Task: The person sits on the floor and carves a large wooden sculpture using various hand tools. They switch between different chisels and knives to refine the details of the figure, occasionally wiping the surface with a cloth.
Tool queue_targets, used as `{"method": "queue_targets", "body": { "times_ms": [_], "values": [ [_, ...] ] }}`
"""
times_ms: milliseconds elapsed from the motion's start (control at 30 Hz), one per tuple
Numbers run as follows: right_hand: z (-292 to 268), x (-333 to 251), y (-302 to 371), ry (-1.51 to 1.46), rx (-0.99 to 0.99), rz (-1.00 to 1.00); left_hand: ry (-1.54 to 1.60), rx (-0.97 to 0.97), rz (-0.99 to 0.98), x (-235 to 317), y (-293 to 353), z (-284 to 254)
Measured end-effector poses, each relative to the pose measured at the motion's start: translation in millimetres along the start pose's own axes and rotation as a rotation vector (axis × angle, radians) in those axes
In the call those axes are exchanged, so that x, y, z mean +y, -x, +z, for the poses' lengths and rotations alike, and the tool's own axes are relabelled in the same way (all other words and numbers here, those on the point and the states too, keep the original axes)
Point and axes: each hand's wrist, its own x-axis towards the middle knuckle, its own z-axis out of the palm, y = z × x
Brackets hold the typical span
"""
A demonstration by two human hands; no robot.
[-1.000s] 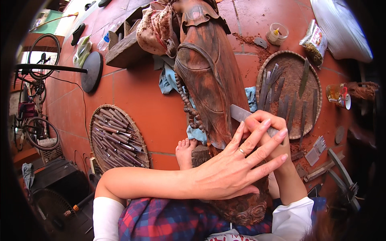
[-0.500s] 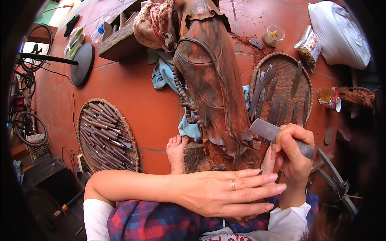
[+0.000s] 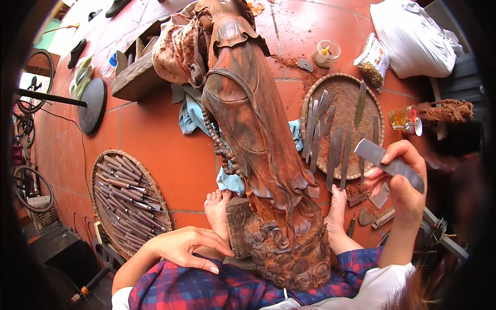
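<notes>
Between my legs lies a carved wooden statue (image 3: 253, 124) with draped robes, its knobbly carved base (image 3: 292, 253) nearest me. My right hand (image 3: 405, 175), raised to the right of the statue, grips a flat grey metal blade (image 3: 374, 152) with one squared end sticking out past the fingers. My left hand (image 3: 191, 248) lies over the plaid cloth (image 3: 181, 284) on my lap, fingers stretched and holding nothing. A string of carved beads (image 3: 219, 150) runs down the statue's left side. Beside the base stands a rough wood block (image 3: 238, 227).
At left, a round woven tray (image 3: 170, 212) holds many wooden-handled carving tools (image 3: 121, 191). On the right, another woven tray (image 3: 380, 108) carries several flat metal strips (image 3: 338, 150). Beyond are a glass jar (image 3: 326, 53), a white sack (image 3: 413, 39) and a glass mug (image 3: 400, 119).
My left hand has drawn back from across the statue's base to my lap on the left. My right hand has moved right with the blade. The view has shifted, uncovering the base.
</notes>
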Motion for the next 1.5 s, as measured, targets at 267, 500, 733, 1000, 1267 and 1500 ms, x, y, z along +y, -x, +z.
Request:
{"method": "queue_targets", "body": {
  "times_ms": [267, 500, 733, 1000, 1267, 1500],
  "values": [
    [-35.9, -101.9, 77.4, 0.550, 0.168, 0.068, 0.196, -0.408, -0.254, -18.4, -8.6, 33.7],
    [-53.8, -152.1, 124.0, 1.089, -0.044, -0.009, 0.007, -0.370, -0.389, 2.1, 4.0, 37.3],
    [-45.4, -93.4, 62.7, 0.683, -0.240, 0.069, 0.240, -0.229, -0.417, -19.8, 25.3, 32.9],
    [-101.3, 42.3, -20.4, 0.427, -0.234, 0.598, 0.523, -0.079, -0.424, -35.6, 28.3, 20.3],
    [-184.9, 147.5, -21.2, 0.526, -0.141, 0.738, 0.482, 0.018, -0.409, -24.3, 17.6, 30.8],
    [-188.0, 212.2, -33.3, 0.496, -0.051, 0.758, 0.525, 0.121, -0.543, -9.9, 17.4, 41.7]
  ]
}}
